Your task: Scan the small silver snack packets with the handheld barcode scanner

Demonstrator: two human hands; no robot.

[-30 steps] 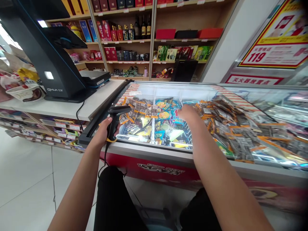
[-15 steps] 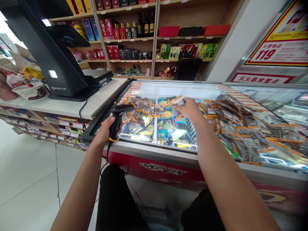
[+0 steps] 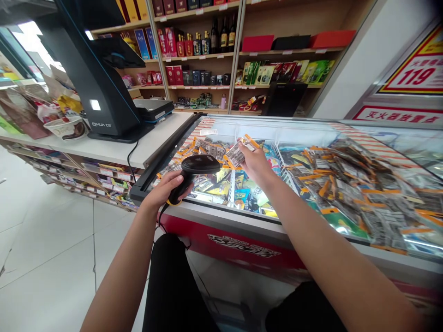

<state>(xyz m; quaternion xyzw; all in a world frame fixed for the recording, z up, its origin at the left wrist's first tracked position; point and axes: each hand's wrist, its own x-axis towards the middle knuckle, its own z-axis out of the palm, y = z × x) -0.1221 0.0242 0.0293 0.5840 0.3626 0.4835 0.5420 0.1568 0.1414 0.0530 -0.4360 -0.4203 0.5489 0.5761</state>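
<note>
A long red-sided chest freezer [image 3: 197, 235] spans the centre and right, its left end beside a white-topped counter [image 3: 155, 138]. A black plastic weighing terminal [image 3: 114, 108] stands on the counter, right of a round white tub [image 3: 67, 130]. Tall wooden shelving [image 3: 308, 20] rises at the far side. A heap of flat, orange-edged packets [image 3: 349, 184] lies at the freezer's right. Over its left part, a black handheld scanner [image 3: 199, 165] is nearer than a single orange-edged packet [image 3: 236, 155].
</note>
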